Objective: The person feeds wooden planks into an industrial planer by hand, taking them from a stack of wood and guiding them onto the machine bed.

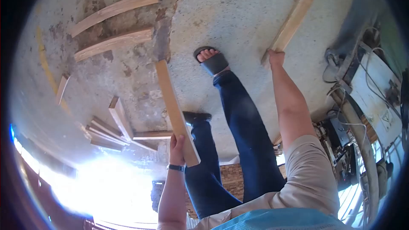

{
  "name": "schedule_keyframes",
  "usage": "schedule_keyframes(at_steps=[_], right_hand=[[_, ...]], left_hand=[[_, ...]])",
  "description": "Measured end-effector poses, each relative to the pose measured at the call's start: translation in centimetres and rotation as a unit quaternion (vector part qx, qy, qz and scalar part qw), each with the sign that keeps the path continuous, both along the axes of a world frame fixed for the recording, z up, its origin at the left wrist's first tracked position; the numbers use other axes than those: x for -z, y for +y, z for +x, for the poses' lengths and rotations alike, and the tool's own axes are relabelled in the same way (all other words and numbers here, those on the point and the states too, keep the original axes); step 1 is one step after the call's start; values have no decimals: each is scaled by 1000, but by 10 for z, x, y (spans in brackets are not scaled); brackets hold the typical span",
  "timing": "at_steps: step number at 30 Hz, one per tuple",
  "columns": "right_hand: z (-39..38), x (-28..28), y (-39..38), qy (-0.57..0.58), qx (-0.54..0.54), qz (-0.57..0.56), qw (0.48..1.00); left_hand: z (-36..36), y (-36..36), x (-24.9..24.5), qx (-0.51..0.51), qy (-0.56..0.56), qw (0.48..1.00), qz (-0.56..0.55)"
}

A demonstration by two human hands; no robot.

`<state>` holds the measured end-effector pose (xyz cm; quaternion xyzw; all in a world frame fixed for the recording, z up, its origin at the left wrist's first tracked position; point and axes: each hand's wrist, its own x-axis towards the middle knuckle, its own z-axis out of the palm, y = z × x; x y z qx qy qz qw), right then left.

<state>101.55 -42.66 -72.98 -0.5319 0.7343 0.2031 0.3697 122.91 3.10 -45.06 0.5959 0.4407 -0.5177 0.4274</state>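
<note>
Over concrete floor (238, 8), left grip (177, 149) is clasping pale plank (170, 102) near end closer to body; right grip (276, 58) is clasping second plank (292, 24) likewise, fingers partly hidden.

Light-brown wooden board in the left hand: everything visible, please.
The long, straight, light-brown wooden board looks like bare, uncoated timber, with a flat broad face and a paler long edge. It is in one piece, with no visible holes or fittings. The bare left hand grips it near the end closer to the body; the other end points away, across the grey floor in view. Its underside is hidden. Whether it touches the floor or the dark-blue trouser leg can't be told.
</note>
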Motion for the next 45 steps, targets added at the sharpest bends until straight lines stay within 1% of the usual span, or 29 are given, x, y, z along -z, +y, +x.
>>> schedule_keyframes(at_steps=[2, 3, 5, 7, 9, 10, 13, 15, 17, 19, 21, 22, 23, 25, 26, 27, 29, 30, 31, 32, 33, 34, 35, 37, 39, 40, 42, 43, 45], right_hand=[[38, -13, 32, -16, -14, -248, 969], [56, -27, 40, -23, -17, -245, 969], [88, -68, 57, -127, 57, -231, 963], [110, -120, 78, -198, 107, -120, 967], [107, -153, 92, -171, -64, -31, 983], [113, -173, 102, -199, -100, 20, 975], [164, -233, 133, -245, -228, 162, 928], [178, -235, 165, -288, -256, 246, 889], [205, -245, 200, -266, -339, 334, 838], [199, -237, 247, -227, -408, 356, 809], [204, -251, 284, -183, -449, 352, 801], [211, -259, 294, -185, -492, 340, 780], [215, -261, 302, -180, -501, 340, 775], [220, -262, 311, -209, -546, 354, 730], [212, -250, 313, -193, -589, 357, 699], [225, -250, 310, -185, -595, 357, 696], [279, -235, 297, -126, -581, 513, 619], [298, -214, 286, -181, -561, 518, 620], [310, -189, 277, -226, -649, 353, 635], [344, -167, 271, -125, -705, 204, 668], [378, -134, 258, -230, -687, 93, 682], [419, -114, 245, -248, -679, -17, 690], [449, -73, 224, -237, -712, -160, 642], [498, -15, 185, -128, -704, -270, 644], [525, -11, 181, 25, -672, -220, 707], [533, -3, 181, 26, -671, -211, 710], [545, 13, 178, 53, -722, -55, 688], [537, 17, 175, 56, -722, -52, 687], [516, 28, 173, -111, -700, 16, 705]], left_hand=[[-6, 3, 3, 23, -27, 999, -10], [-12, 4, 6, 18, -33, 999, -6], [-29, 9, 10, -24, -78, 997, -12], [-45, 19, 23, -47, -88, 995, -9], [-54, 20, 38, -37, -123, 992, 8], [-50, 10, 39, -39, -139, 989, 32], [-61, 5, 60, -108, -166, 980, 22], [-70, -2, 65, -124, -167, 978, 33], [-82, -7, 78, -193, -162, 968, 19], [-71, -20, 65, -207, -193, 959, -10], [-51, -25, 45, -415, -61, 904, -79], [-53, -21, 47, -480, -32, 867, -133], [-60, -16, 50, -489, -32, 861, -135], [-56, -10, 50, -425, -41, 888, -169], [-55, -8, 50, -398, -70, 899, -170], [-58, -1, 53, -406, -67, 895, -172], [-65, 13, 61, -409, -16, 891, -195], [-68, 15, 58, -423, -35, 891, -160], [-65, 18, 58, -425, -33, 890, -162], [-64, 23, 57, -407, -37, 900, -152], [-63, 28, 54, -390, -42, 909, -140], [-59, 34, 52, -387, -11, 911, -139], [-57, 37, 50, -390, -10, 911, -135], [-54, 47, 48, -362, -22, 922, -137], [-48, 55, 45, -350, -25, 928, -125], [-47, 59, 43, -339, -23, 932, -124], [-46, 62, 44, -336, -25, 934, -119], [-45, 62, 44, -332, -28, 935, -122], [-45, 60, 42, -331, -28, 936, -115]])
